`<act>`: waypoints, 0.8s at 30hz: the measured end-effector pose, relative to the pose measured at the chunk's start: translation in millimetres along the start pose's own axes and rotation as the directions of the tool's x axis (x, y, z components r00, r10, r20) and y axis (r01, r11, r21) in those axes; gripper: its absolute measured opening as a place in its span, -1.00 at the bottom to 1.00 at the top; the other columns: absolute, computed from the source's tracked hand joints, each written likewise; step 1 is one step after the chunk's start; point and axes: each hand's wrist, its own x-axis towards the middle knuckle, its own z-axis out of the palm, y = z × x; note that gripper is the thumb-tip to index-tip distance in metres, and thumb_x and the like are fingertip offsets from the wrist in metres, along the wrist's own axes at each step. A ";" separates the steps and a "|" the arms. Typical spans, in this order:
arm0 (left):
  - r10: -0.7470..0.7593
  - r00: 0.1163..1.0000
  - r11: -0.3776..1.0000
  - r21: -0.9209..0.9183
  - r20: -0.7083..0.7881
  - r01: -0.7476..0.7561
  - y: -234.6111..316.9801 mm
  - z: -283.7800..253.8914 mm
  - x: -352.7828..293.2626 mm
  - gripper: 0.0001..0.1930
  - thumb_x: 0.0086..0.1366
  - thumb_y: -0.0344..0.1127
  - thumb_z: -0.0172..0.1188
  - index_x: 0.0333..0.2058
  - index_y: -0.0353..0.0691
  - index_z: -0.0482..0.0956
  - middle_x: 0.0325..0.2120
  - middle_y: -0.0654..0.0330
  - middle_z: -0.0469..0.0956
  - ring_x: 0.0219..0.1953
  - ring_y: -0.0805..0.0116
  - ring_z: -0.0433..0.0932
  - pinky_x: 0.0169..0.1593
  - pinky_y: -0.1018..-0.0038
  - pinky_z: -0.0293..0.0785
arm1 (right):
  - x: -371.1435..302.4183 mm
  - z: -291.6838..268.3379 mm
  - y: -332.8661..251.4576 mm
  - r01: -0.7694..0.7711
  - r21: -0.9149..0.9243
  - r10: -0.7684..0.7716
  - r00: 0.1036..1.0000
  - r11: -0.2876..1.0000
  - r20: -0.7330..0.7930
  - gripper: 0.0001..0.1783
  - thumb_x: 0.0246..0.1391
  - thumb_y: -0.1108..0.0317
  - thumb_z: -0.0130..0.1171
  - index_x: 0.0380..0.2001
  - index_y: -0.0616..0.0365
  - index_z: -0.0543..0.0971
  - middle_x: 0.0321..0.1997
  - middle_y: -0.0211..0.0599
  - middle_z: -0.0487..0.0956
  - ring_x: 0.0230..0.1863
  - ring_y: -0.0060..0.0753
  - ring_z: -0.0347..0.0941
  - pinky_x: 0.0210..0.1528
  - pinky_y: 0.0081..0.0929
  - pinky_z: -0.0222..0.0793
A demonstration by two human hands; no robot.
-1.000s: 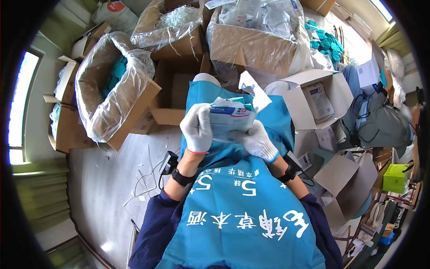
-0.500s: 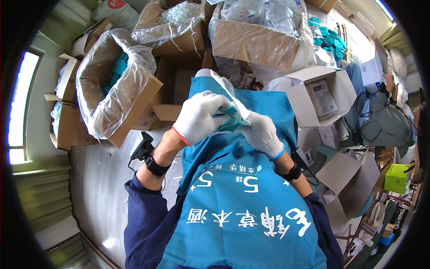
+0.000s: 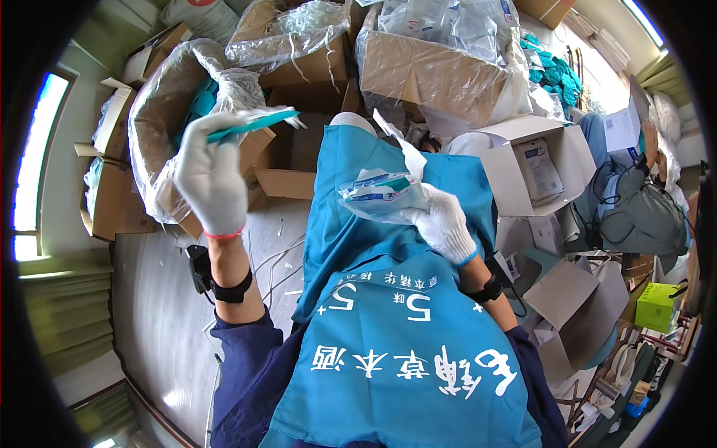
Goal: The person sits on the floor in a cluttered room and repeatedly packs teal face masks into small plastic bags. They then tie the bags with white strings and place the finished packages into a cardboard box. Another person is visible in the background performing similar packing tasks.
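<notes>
Head view: The left hand (image 3: 211,179), gloved, is raised at far left, its grip clamped on a thin teal packet (image 3: 250,125) held above a plastic-lined carton (image 3: 160,112). The right hand (image 3: 442,222), also gloved, rests over the teal apron (image 3: 388,246), grip closed on a clear crinkled pouch (image 3: 377,193). Both items appear light, soft and slippery; best pinched firmly at an edge. An open white box (image 3: 538,160) stands to the right.

My head camera looks steeply down, close over my teal printed fabric apron (image 3: 403,351), boxes beyond it.
</notes>
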 end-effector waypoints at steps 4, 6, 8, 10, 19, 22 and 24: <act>-0.100 0.966 0.987 0.147 0.237 0.066 2.4 -10.5 1.5 -0.89 0.22 -0.55 0.10 -0.32 -0.39 0.60 -0.35 0.14 0.62 -0.30 0.51 0.54 -0.18 0.54 0.46 | 1.9 2.3 -8.0 0.073 -0.063 -0.077 0.995 0.995 -0.062 -0.75 0.03 0.26 0.34 -0.24 0.13 0.62 -0.32 -0.08 0.63 -0.27 0.09 0.59 -0.23 -0.19 0.49; -0.136 0.889 0.980 0.194 0.437 0.054 6.1 12.5 -8.5 -0.92 0.17 -0.48 0.27 -0.35 -0.35 0.67 -0.43 0.15 0.64 -0.39 0.42 0.60 -0.25 0.51 0.50 | 3.8 2.2 -10.5 0.140 -0.115 -0.149 0.986 0.984 -0.072 -0.77 0.02 0.28 0.34 -0.25 0.11 0.63 -0.34 -0.10 0.62 -0.29 0.09 0.58 -0.26 -0.19 0.49; -0.140 0.772 0.982 0.184 0.620 0.030 0.2 29.6 -19.4 -0.87 0.11 -0.41 0.41 -0.35 -0.28 0.71 -0.40 0.08 0.66 -0.37 0.27 0.65 -0.22 0.46 0.55 | 7.6 2.1 -13.2 0.205 -0.120 -0.215 0.974 0.971 -0.076 -0.78 0.01 0.29 0.34 -0.26 0.09 0.63 -0.36 -0.11 0.61 -0.30 0.09 0.57 -0.29 -0.18 0.48; -0.108 0.666 0.991 0.130 0.738 0.016 -6.5 45.7 -27.9 -0.78 0.09 -0.43 0.42 -0.24 -0.26 0.72 -0.32 0.07 0.67 -0.31 0.26 0.67 -0.13 0.44 0.56 | 10.6 -3.5 -15.5 0.257 -0.103 -0.267 0.959 0.961 -0.095 -0.80 0.00 0.31 0.33 -0.28 0.07 0.63 -0.37 -0.12 0.59 -0.31 0.10 0.56 -0.31 -0.17 0.48; -0.198 0.724 0.974 0.050 0.660 0.222 -30.9 72.1 -25.6 -0.82 0.09 -0.51 0.44 -0.29 -0.32 0.70 -0.43 0.17 0.66 -0.38 0.43 0.63 -0.23 0.51 0.56 | 44.0 -39.8 -16.3 0.287 -0.221 -0.293 0.956 0.932 0.006 -0.90 0.00 0.36 0.26 -0.39 0.05 0.55 -0.39 -0.11 0.58 -0.32 0.05 0.56 -0.31 -0.18 0.47; -0.374 0.744 0.872 -0.061 0.554 0.485 -41.7 65.5 -14.0 -0.83 0.10 -0.52 0.45 -0.31 -0.31 0.67 -0.47 0.31 0.60 -0.42 0.57 0.55 -0.30 0.60 0.50 | 63.3 -51.7 17.1 0.272 -0.293 -0.281 0.960 0.917 0.012 -0.80 -0.05 0.47 0.30 -0.28 0.09 0.65 -0.37 -0.08 0.58 -0.30 0.07 0.55 -0.28 -0.26 0.47; -0.388 0.812 0.836 -0.205 0.435 0.509 -61.6 51.9 -4.5 -0.84 0.15 -0.44 0.42 -0.31 -0.36 0.68 -0.39 0.21 0.63 -0.36 0.51 0.56 -0.26 0.57 0.49 | 79.8 -69.7 35.8 0.221 -0.305 -0.231 0.973 0.926 0.004 -0.80 0.03 0.44 0.21 -0.24 0.13 0.67 -0.37 -0.05 0.61 -0.31 0.03 0.59 -0.26 -0.27 0.49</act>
